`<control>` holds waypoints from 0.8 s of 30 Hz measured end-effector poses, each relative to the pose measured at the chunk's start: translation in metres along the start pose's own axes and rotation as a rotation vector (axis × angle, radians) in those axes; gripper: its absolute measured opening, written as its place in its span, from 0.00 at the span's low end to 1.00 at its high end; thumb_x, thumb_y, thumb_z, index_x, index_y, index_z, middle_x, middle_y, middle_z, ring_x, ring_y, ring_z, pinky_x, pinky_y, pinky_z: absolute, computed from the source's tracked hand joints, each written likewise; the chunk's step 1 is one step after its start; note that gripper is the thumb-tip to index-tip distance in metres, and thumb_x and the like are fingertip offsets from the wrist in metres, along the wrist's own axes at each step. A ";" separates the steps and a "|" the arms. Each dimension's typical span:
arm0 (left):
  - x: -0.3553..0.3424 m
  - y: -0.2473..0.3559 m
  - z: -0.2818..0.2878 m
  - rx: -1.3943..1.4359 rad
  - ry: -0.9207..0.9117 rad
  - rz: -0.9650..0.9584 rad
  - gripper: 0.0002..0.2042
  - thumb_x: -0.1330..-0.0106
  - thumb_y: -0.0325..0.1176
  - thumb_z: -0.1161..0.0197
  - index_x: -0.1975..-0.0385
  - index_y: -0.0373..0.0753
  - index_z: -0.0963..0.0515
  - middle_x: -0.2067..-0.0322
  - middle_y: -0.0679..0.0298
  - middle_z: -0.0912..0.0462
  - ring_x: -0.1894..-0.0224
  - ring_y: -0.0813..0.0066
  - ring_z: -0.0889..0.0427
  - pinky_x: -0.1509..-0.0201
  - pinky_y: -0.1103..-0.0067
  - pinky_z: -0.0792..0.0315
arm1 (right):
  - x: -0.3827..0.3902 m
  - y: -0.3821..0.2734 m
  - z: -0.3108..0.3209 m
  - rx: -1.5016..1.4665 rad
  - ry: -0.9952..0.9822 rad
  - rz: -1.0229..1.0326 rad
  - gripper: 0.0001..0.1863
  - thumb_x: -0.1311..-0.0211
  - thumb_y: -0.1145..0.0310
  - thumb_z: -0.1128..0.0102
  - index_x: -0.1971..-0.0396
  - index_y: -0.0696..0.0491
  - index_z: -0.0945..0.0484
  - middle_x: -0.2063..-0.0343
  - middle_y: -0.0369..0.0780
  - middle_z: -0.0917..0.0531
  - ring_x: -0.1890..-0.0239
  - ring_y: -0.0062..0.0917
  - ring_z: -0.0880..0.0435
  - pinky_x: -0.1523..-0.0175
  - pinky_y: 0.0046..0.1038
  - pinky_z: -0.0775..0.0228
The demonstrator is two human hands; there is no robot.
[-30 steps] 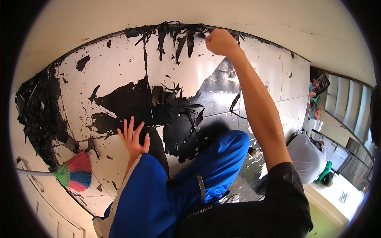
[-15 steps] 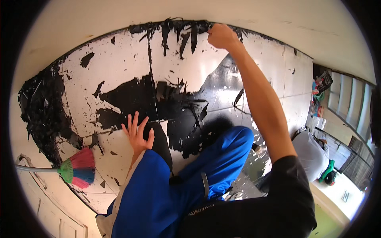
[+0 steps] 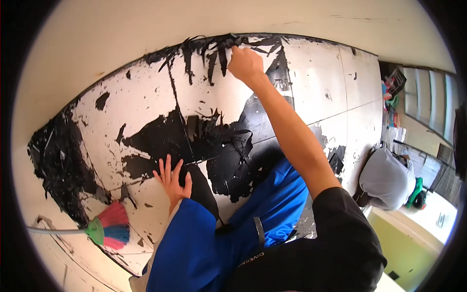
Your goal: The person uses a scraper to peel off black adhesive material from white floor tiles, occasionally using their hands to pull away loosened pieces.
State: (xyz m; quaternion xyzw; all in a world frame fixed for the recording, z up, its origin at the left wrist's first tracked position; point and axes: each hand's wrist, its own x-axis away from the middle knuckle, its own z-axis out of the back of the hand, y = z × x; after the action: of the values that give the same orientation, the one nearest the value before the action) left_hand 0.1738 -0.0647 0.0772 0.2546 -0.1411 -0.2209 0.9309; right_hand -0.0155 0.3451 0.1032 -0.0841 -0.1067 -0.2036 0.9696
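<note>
My right hand (image 3: 244, 63) is closed in a fist at the far edge of the floor, just below the wall. Its fingertips meet a fringe of black peeled strips (image 3: 212, 67); whatever they grip is hidden behind the knuckles. Fingers spread, my left hand (image 3: 173, 180) lies flat and open, pressed on the floor beside a large black patch (image 3: 158, 136). That thin black coating lies torn and ragged over white floor tiles (image 3: 316, 73), with curled shreds on top of it.
A broom (image 3: 108, 225) with pink, blue and green bristles lies at the left. Behind it is a heap of black scraps (image 3: 58, 168). A person in grey (image 3: 387, 178) crouches at the right, near a black crate (image 3: 397, 82). The wall (image 3: 233, 17) bounds the far side.
My right hand has moved left along the wall's foot and slightly toward me, still closed. More loose black strips show at its right. My left hand stays planted; the view has shifted a little.
</note>
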 end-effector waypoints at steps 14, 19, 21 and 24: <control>0.001 -0.018 -0.011 -0.069 -0.055 -0.063 0.26 0.35 0.44 0.39 0.35 0.47 0.24 0.25 0.49 0.39 0.23 0.36 0.46 0.28 0.33 0.57 | -0.023 0.174 0.052 -0.027 0.049 -0.115 0.16 0.40 0.62 0.40 0.56 0.48 0.10 0.65 0.51 0.11 0.61 0.45 0.11 0.51 0.42 0.20; 0.000 -0.018 0.000 -0.092 -0.087 -0.060 0.26 0.33 0.43 0.40 0.35 0.46 0.25 0.24 0.50 0.41 0.22 0.38 0.49 0.26 0.36 0.58 | 0.023 0.224 0.070 -0.166 -0.095 -0.108 0.14 0.40 0.66 0.36 0.55 0.48 0.10 0.68 0.52 0.12 0.63 0.48 0.13 0.52 0.41 0.22; -0.001 -0.016 0.003 -0.102 -0.110 -0.064 0.25 0.32 0.43 0.40 0.35 0.46 0.25 0.24 0.50 0.41 0.22 0.38 0.49 0.26 0.37 0.58 | 0.017 0.230 0.070 -0.156 -0.124 -0.117 0.14 0.41 0.69 0.37 0.55 0.48 0.10 0.67 0.52 0.12 0.62 0.47 0.13 0.52 0.41 0.21; -0.002 -0.015 0.002 -0.111 -0.143 -0.067 0.26 0.32 0.43 0.40 0.34 0.46 0.26 0.24 0.50 0.42 0.22 0.38 0.49 0.26 0.37 0.57 | -0.018 0.226 0.066 -0.113 -0.012 -0.024 0.16 0.43 0.69 0.39 0.56 0.48 0.10 0.65 0.52 0.12 0.60 0.48 0.13 0.51 0.40 0.21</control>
State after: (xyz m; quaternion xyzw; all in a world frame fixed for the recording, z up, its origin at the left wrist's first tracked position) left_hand 0.1661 -0.0766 0.0705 0.1909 -0.1862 -0.2771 0.9231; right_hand 0.0507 0.5697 0.1350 -0.1387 -0.1017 -0.2203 0.9602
